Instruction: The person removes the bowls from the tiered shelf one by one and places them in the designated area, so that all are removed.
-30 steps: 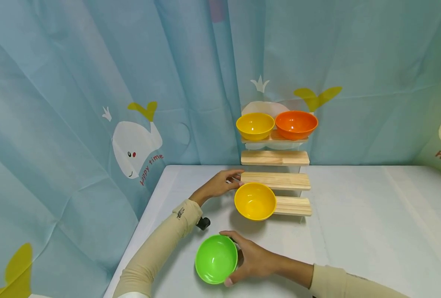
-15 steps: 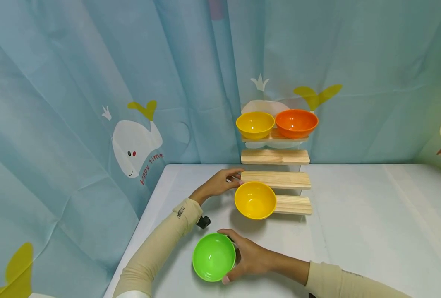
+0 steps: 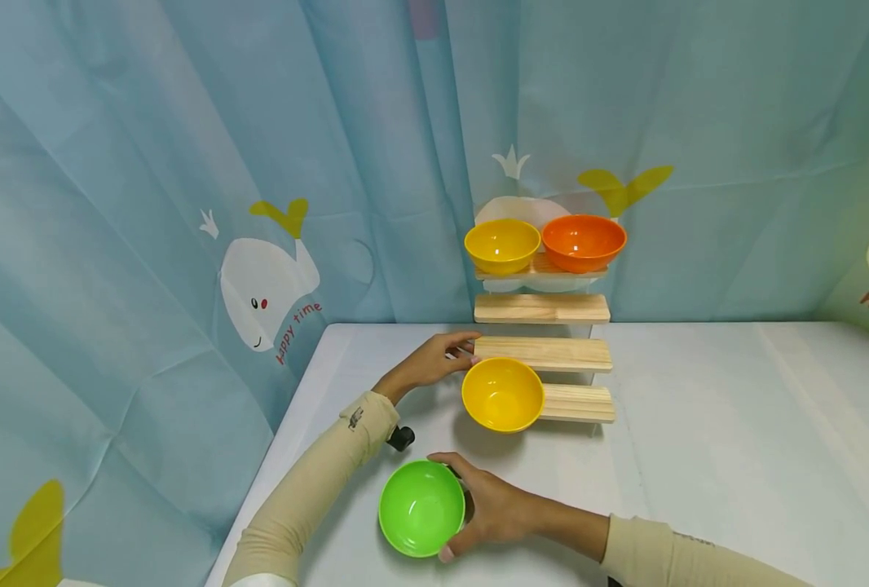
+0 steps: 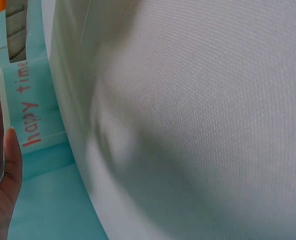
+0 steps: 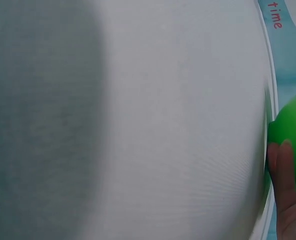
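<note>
In the head view a green bowl is just above the white table at the front. My right hand grips it from the right side, thumb near the lower rim and fingers round the far side. In the right wrist view, the fingers lie along the green wall of this bowl. A yellow bowl sits on the left end of the lowest shelf. My left hand reaches to the left end of the shelf above, fingertips right at the wood and the yellow bowl's rim, fingers loosely extended.
A stepped wooden rack stands at the back of the white table. Its top shelf bears a second yellow bowl and an orange bowl. A light blue curtain with whale prints hangs behind and at the left.
The right hand has shifted slightly left with the green bowl, then stayed nearly still. The left hand and the bowls on the rack have not moved.
</note>
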Action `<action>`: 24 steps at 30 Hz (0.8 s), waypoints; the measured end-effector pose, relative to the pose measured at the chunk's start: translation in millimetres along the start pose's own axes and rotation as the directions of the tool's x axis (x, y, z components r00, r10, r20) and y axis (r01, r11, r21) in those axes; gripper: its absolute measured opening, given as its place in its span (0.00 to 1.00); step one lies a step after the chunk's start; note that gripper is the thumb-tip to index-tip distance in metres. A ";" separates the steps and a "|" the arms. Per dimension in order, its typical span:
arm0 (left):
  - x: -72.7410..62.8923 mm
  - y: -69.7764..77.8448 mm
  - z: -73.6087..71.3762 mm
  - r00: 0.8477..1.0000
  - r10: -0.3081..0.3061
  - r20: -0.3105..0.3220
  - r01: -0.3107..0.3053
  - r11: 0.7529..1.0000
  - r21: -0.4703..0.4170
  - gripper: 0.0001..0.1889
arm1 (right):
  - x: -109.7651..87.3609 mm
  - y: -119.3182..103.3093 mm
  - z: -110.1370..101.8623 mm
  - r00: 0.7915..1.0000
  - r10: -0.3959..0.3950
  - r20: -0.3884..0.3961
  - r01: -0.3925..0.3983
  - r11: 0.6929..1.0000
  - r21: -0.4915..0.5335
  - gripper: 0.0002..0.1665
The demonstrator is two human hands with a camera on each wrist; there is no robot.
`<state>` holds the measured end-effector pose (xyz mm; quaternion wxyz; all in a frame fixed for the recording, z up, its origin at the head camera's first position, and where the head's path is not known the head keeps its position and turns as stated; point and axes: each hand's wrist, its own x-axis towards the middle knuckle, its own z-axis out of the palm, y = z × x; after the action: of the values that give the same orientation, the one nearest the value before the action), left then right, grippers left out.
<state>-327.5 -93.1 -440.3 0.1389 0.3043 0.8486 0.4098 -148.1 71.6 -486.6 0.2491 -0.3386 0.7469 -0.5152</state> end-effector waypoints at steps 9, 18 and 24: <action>-0.1 2.0 0.1 1.000 0.003 -0.002 -0.003 1.000 0.003 0.29 | 0.5 -2.3 -2.8 1.000 0.006 0.021 -0.006 1.000 0.007 0.63; -0.6 1.2 0.1 1.000 -0.009 0.000 0.009 1.000 -0.005 0.29 | -2.2 -5.0 -6.9 0.999 0.015 0.031 -0.016 0.999 0.039 0.65; -1.2 2.1 1.3 1.000 0.002 -0.012 -0.002 1.000 0.009 0.28 | -5.9 -5.5 -11.4 0.999 0.016 0.030 -0.017 0.998 0.059 0.65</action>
<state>-325.1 -92.0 -439.5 0.1320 0.3032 0.8509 0.4081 -151.1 81.7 -477.4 0.2743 -0.3325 0.7303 -0.5301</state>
